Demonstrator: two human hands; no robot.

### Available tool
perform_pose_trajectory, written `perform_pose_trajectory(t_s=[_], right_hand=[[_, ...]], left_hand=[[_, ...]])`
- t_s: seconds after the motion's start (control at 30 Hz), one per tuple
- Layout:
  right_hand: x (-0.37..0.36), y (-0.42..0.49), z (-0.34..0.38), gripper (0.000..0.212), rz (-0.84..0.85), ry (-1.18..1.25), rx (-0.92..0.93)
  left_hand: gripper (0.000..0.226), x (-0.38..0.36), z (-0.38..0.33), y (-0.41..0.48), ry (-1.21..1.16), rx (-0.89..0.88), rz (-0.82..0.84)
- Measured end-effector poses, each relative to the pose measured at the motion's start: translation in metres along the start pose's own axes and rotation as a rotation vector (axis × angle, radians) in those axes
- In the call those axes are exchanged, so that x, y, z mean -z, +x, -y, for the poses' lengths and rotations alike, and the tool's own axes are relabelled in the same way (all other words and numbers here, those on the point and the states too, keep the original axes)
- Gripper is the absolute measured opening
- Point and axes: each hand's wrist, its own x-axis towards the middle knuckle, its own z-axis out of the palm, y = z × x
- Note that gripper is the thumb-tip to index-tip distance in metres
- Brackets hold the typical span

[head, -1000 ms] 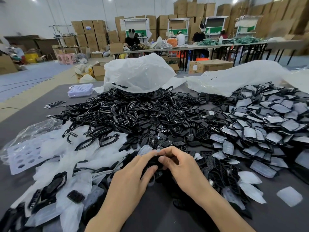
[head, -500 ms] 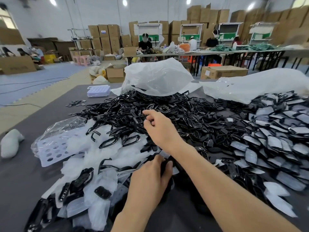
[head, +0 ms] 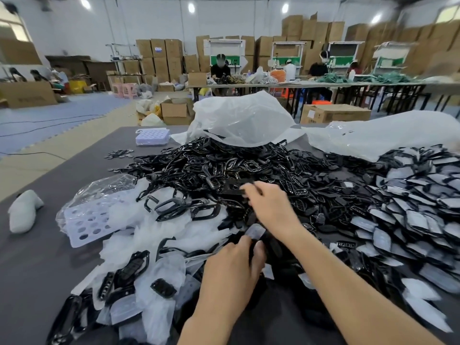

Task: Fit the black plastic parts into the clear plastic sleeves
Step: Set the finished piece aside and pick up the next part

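Note:
A big heap of loose black plastic parts [head: 224,165] covers the middle of the dark table [head: 37,270]. Empty clear sleeves [head: 149,220] lie in a pile at the front left. Filled sleeves [head: 410,207] spread out on the right. My left hand [head: 234,267] holds a clear sleeve [head: 256,231] with something dark in it, just in front of me. My right hand [head: 271,207], blurred by motion, pinches a black part [head: 234,190] at its fingertips, just above the heap and a little beyond the left hand.
A white perforated tray in a clear bag [head: 87,220] lies at the left, with a white bundle [head: 23,212] near the table's left edge. Two large plastic bags [head: 241,118] [head: 373,135] and a small lilac box [head: 153,136] sit at the back. People work at far tables.
My right hand left the left hand, reached out into the black heap, and has now drawn back a little with a black part. The left hand stayed low, holding the sleeve.

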Motion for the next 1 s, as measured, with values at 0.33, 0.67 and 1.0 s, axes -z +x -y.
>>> perform_pose_trajectory(t_s=[0.33,0.67,1.0], right_hand=[[0.07,-0.094,-0.073,0.022,-0.233,0.546,-0.315],[0.049,-0.092,-0.059,0.02,-0.024,0.892,-0.362],[0.045,-0.097,-0.05,0.019,0.036,1.15,-0.428]], left_hand=[[0.057,-0.006,0.003,0.002,-0.217,-0.001,-0.047],[0.041,-0.006,0.002,0.004,-0.348,0.09,-0.025],[0.048,-0.007,0.003,0.003,-0.409,0.081,-0.028]])
